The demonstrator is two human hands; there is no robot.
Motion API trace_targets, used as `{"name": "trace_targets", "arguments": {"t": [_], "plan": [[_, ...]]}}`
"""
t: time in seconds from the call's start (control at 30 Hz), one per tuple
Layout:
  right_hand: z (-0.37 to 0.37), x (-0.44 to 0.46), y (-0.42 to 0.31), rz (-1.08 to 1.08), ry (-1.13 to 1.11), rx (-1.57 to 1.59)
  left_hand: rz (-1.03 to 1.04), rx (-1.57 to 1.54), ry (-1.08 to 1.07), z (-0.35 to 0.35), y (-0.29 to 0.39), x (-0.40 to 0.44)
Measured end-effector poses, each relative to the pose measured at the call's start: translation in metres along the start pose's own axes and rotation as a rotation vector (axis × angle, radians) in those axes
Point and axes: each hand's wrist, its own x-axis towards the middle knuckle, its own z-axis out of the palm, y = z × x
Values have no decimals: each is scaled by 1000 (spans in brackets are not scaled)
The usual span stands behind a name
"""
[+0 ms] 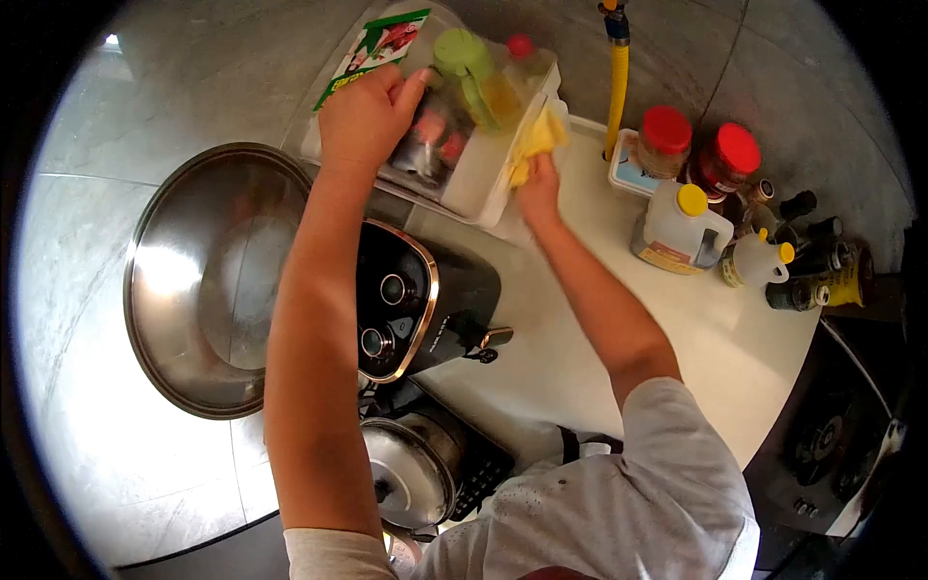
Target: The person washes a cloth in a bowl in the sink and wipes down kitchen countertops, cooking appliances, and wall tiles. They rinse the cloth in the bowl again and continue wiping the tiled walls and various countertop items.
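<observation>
My right hand point(539, 188) is closed around a yellow cloth point(537, 140), which touches or lies close to the right outer side of a whitish plastic bin point(488, 184). My left hand point(367, 116) is over the bin's left part with curled fingers and the thumb out; what it grips is hidden. Just behind that hand a green and white food packet point(377, 53) leans in the bin. Inside the bin are a green-lidded container point(462, 56), a red-capped bottle point(520, 46) and a dark packet with red patches point(425, 140), partly blurred.
A large steel basin point(208, 280) and a black air fryer point(440, 309) stand nearer me, with a lidded steel pot point(411, 474) below. To the right are red-lidded jars point(665, 140), a yellow-capped jug point(677, 227) and several bottles. A yellow hose point(619, 92) rises behind; a stove point(822, 445) is far right.
</observation>
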Motion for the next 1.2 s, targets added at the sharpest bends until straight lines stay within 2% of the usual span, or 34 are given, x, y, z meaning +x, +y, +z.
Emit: {"name": "trace_targets", "arguments": {"t": [0.07, 0.17, 0.2, 0.3, 0.37, 0.4, 0.47, 0.53, 0.6, 0.63, 0.7, 0.73, 0.8, 0.87, 0.93, 0.97, 1.03, 1.1, 1.13, 1.2], "plan": [[-12, 63, 23, -138, 4, 180, -13, -7, -6, 0, -1, 1], [-11, 69, 8, -50, 44, 235, -29, -18, -4, 0, -1, 1], [-9, 61, 8, -58, 42, 232, -30, -16, -1, 0, 0, 3], [-2, -32, 33, -28, -15, -97, -1, -57, 36, 5, -3, 3], [-3, -91, -15, -308, -85, -73, -21, -54, 6, 7, -7, 2], [-10, -99, -18, -298, -79, -73, -34, -51, -13, 6, -6, 2], [-34, -104, -18, -369, -207, -177, -42, -54, -25, 1, -2, -1], [-51, -91, -23, -293, -123, -204, -70, -72, -42, -5, 2, -1], [-65, -70, -40, -106, 179, 192, -41, -60, -12, -7, 4, -3], [-68, -60, -38, -107, 172, 191, 0, -45, 25, -7, 4, -2], [-72, -48, -33, -532, 10, -632, -5, -1, 19, -7, 3, -2], [-69, -50, -21, -534, 10, -632, -6, 41, 11, -6, 2, -1], [-59, -53, -1, -759, -686, -935, -17, 54, 18, -4, 1, -1], [-54, -52, -1, -791, -656, -920, -33, 68, 19, -1, -2, 0], [-48, -28, -13, -715, -776, -1134, -6, 32, 48, 0, -4, -2], [-43, -14, -9, -716, -783, -1129, -12, 36, 45, 1, -5, -2], [-32, 19, 3, -698, -616, -1390, -54, -2, 7, 2, -6, -1], [-18, 55, 16, -546, -408, -1516, -58, 0, 6, 4, -8, -1], [-16, 68, 17, -543, -411, -1511, -62, -1, 6, 4, -7, -1], [-13, 87, 24, -454, -237, -1594, -72, -18, -1, 5, -8, -2]]}}
